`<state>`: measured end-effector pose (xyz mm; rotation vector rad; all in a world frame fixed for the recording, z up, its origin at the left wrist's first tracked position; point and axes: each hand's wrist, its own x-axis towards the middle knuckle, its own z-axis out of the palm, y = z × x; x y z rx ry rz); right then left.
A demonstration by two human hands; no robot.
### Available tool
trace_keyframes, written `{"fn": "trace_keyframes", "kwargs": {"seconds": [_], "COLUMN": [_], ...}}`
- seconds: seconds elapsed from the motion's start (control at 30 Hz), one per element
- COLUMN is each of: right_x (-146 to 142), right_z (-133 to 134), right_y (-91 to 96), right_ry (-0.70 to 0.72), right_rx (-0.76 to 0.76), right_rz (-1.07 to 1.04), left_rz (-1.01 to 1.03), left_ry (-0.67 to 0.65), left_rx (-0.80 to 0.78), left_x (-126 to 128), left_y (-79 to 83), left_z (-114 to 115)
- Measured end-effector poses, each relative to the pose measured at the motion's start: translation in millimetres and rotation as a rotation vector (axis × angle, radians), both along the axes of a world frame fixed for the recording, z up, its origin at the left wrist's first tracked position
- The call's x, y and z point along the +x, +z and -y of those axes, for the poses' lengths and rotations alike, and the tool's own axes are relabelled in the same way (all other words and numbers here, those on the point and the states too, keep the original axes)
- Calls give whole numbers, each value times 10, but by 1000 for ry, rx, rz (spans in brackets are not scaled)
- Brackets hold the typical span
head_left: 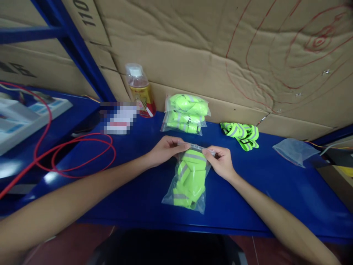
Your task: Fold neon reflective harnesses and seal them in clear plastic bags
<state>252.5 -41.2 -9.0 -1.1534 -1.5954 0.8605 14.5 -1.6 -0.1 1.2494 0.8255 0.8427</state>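
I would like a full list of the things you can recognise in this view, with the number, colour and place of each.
Filled bag: 1, clear, yellow-green strap inside, front centre
Bagged straps: at least 3, yellow-green, back centre
Loose strap: 1, yellow-green and grey, back right
Flat bag: 1, clear, right
Bottle: 1, red and yellow, back left
Pixelated item: 1, white and red, beside bottle
Cable or hose: count unclear, red, left
Table: 1, blue, centre
Cardboard wall: 1, brown, behind
Frame: 1, blue, upper left
Floor: 1, reddish, bottom
Left hand, right hand: 2, bare, at filled bag's top edge
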Motion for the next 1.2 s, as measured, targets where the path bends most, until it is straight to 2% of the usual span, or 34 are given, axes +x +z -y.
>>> {"fn": "trace_keyframes", "kwargs": {"seconds": [0.17,0.5,0.63,0.93,1.07,1.2], "right_x": [65,129,148,157,174,172], "right_z": [-2,-50,-62,-89,-103,-86], "right_y": [38,84,75,120,125,130], "right_ry": [-2,54,38,52,83,114], "right_rx": [-12,-128,-114,-183,-241,-220], "right_rz": [-15,-95,-83,-159,-223,-219], "left_rz": [42,-27,-64,26,43,49], "left_ry": [78,158,146,117,150,74], "left_rx": [-72,46,140,207,160,18], "left_x": [2,-26,-43,-67,-67,-67], "left_y": [-11,-21,-39,16,47,44], "left_z": [8,-19,-51,-59,-48,-51]}}
